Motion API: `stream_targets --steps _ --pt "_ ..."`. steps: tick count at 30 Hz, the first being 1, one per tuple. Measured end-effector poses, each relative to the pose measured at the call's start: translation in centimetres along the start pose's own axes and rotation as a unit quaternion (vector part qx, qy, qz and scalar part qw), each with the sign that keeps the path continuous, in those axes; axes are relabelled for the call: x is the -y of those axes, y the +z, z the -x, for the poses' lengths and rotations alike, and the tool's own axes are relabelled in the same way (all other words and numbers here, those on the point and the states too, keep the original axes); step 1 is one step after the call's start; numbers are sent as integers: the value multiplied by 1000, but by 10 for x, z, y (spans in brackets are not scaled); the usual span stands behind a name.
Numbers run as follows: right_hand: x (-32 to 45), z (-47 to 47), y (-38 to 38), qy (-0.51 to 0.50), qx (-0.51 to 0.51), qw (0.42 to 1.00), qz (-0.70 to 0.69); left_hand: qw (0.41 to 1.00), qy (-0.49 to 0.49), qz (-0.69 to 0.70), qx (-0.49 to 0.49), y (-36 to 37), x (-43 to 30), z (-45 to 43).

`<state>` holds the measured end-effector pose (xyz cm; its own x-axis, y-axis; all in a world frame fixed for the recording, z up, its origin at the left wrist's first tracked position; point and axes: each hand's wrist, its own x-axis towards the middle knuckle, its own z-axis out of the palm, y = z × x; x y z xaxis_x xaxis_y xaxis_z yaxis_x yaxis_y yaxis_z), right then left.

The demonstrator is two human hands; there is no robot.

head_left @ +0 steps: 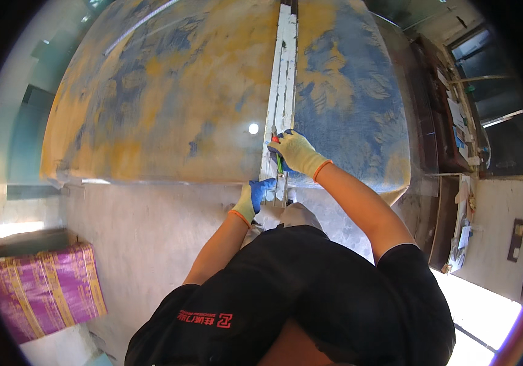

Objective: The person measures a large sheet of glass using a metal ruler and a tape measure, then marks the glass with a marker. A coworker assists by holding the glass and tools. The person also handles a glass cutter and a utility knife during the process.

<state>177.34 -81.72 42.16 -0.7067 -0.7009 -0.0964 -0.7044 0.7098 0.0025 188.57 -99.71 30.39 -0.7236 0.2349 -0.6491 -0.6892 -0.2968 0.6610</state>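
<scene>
Both hands wear pale yellow gloves with blue coating and orange cuffs. My right hand [296, 151] is closed around a slim tool with red and green parts [280, 165], whose exact kind I cannot tell. It is held over a long white slotted profile [282, 78], which lies lengthwise across a worktable covered in blue and yellow patterned cloth [188, 100]. At the table's near edge my left hand [253, 196] grips the left side of the profile's near end, which juts out past the edge towards me. The fingertips under the profile are hidden.
A thin pale strip [138, 27] lies on the table's far left. On the floor at lower left stands a purple and gold wrapped package [48, 290]. Dark shelving [447, 219] with papers is at the right. My legs are close to the table's near edge.
</scene>
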Motion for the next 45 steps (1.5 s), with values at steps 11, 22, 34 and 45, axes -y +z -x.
stream_targets --steps 11,22,34,45 --pt "-11 5 13 -42 25 997 -59 994 -47 93 -14 4 -21 24" --pt "-19 10 32 -70 -49 991 -102 987 -90 33 -132 24 -35 24" --pt "-45 19 17 191 -89 671 -711 995 -28 6 -97 6 -9 9" --pt "-71 85 -43 106 -275 280 -914 997 13 38 -63 12 -10 7"
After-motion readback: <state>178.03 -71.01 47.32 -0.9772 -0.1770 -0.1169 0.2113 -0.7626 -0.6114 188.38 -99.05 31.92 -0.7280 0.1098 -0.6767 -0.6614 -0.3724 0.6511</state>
